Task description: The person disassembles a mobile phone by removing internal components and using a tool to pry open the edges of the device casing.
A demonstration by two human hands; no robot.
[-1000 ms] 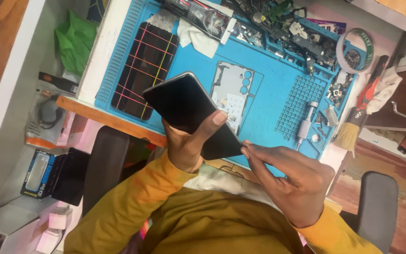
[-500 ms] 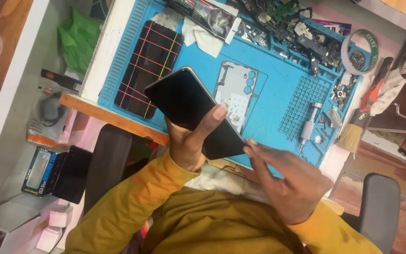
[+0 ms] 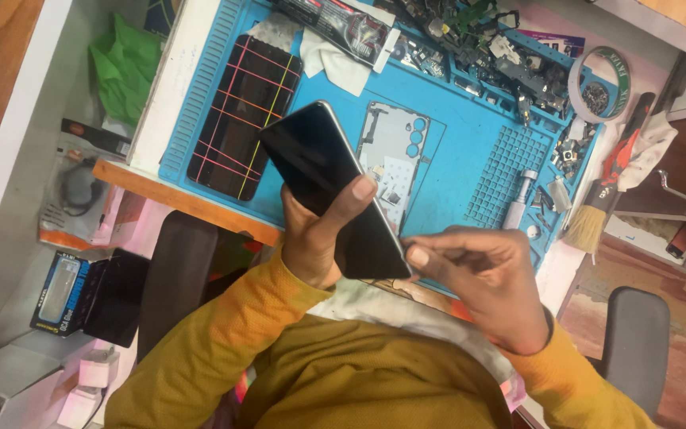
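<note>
A dark smartphone (image 3: 329,187), glossy black face up, is held tilted above the near edge of a blue repair mat (image 3: 470,151), its far corner pointing toward the mat's upper left. The left hand (image 3: 319,238) is wrapped around the phone's lower half from beneath, w/ the thumb lying across the glass. The right hand (image 3: 482,274) is just beside the phone's near corner, thumb and forefinger pinched together at the edge; whether they grip a small tool or pick can't be told. Both arms wear mustard-yellow sleeves. On the mat directly behind the phone lies a bare silver phone frame (image 3: 395,155) w/ round camera holes. Left of that, a second screen panel (image 3: 244,115), black w/ coloured lines across it, lies flat on the mat. At the mat's top edge sits a long dark tube-like package (image 3: 335,24) on a white cloth (image 3: 335,59). The upper right compartments of the mat hold a heap of small metal parts and screws (image 3: 486,40). Further right: a roll of tape (image 3: 601,79), a red-handled tool (image 3: 625,151), a brush (image 3: 589,222) w/ pale bristles, and a small silver screwdriver handle (image 3: 518,199) on the mat's grid section. To the left, off the bench, are a green bag (image 3: 125,71) and a blue boxed item (image 3: 61,290). A black chair (image 3: 637,345) shows at lower right.
</note>
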